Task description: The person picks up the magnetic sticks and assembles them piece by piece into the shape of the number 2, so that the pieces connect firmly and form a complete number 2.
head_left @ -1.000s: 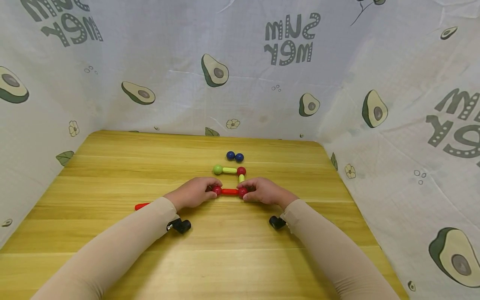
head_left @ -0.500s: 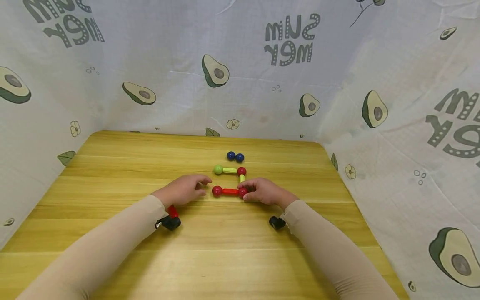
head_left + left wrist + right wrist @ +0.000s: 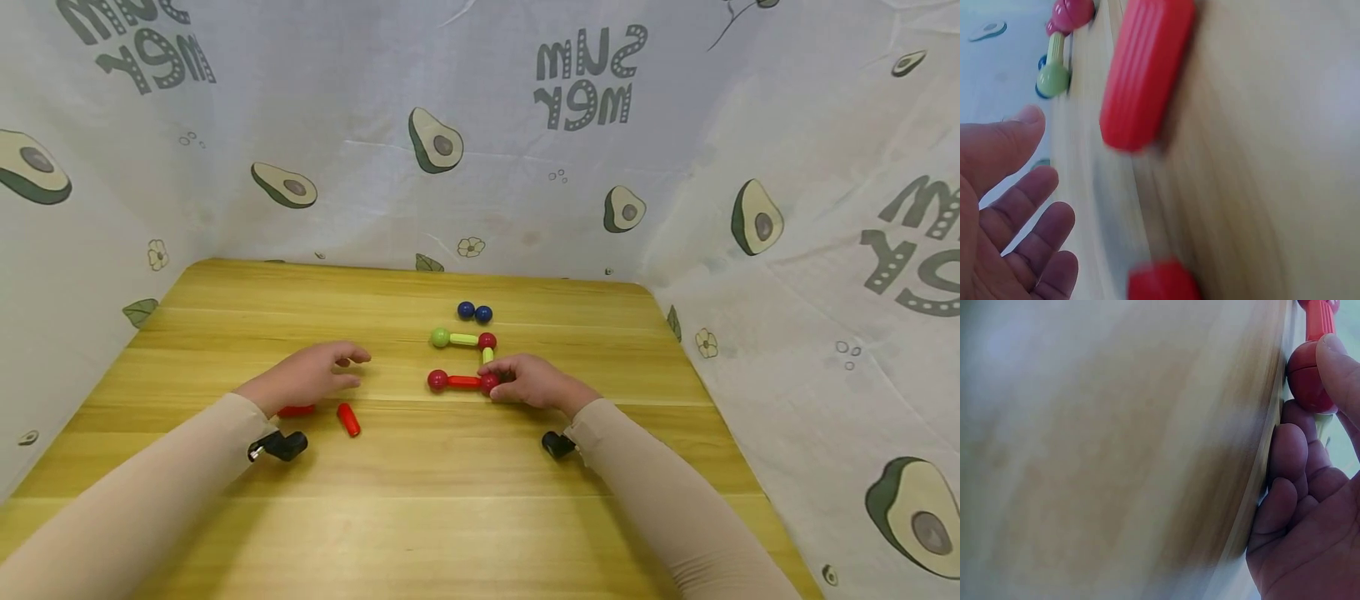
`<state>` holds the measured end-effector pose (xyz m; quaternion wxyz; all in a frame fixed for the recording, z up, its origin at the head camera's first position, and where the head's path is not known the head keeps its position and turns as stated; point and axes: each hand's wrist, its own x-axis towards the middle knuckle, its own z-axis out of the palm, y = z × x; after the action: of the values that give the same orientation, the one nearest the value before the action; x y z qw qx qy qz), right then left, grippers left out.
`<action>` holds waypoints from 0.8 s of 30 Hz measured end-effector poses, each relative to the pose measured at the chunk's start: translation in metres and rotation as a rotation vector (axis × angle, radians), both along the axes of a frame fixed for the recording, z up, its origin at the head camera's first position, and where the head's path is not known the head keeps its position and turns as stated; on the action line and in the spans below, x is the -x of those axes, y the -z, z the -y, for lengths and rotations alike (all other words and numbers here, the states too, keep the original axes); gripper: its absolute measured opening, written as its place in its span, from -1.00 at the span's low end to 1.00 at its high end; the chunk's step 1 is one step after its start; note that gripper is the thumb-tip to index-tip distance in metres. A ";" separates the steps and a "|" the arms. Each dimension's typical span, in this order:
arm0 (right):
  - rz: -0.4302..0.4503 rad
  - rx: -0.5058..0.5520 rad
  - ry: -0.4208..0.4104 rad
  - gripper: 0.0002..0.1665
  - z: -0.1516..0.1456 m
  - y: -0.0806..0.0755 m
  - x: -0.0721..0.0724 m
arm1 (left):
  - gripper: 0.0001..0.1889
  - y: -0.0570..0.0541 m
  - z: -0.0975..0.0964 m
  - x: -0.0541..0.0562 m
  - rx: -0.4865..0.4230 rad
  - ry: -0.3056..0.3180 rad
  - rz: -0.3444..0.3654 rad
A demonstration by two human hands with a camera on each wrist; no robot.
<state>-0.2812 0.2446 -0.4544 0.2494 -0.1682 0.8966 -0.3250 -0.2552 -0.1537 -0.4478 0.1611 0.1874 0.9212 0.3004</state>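
A linked chain of balls and rods lies on the table. It runs from a green ball (image 3: pixel 440 337) along a yellow-green rod (image 3: pixel 464 340) to a red ball (image 3: pixel 487 341), down a second yellow-green rod to a red ball (image 3: pixel 1311 378), then along a red rod (image 3: pixel 463 382) to another red ball (image 3: pixel 437 380). My right hand (image 3: pixel 534 383) pinches the near right corner ball between thumb and fingers. My left hand (image 3: pixel 311 375) hovers left of the chain, fingers loosely spread and holding nothing. Below it lie two loose red rods, one in view (image 3: pixel 348 419) and one partly hidden (image 3: pixel 296 411).
Two blue balls (image 3: pixel 475 312) sit side by side behind the chain. A wooden table (image 3: pixel 420 517) carries everything. White cloth (image 3: pixel 360 100) printed with avocados hangs behind and at both sides.
My left hand has let go of the left red ball and moved left, above the loose red rods, uncovering one. My right hand keeps its pinch on the corner ball.
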 end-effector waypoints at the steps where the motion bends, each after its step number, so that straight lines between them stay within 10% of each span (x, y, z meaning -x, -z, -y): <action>1: 0.001 0.000 0.002 -0.54 0.000 0.000 0.000 | -0.54 0.000 0.005 -0.001 -0.001 -0.002 0.000; 14: 0.013 0.003 0.000 -0.53 0.000 0.000 0.001 | -0.52 0.001 0.060 -0.016 0.024 0.031 0.041; 24: -0.002 0.015 -0.023 -0.53 -0.001 -0.002 0.001 | -0.64 -0.002 0.067 -0.022 0.025 0.064 0.109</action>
<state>-0.2822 0.2454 -0.4523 0.2509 -0.1807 0.8925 -0.3285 -0.2328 -0.2209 -0.4461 0.2229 0.1980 0.9083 0.2934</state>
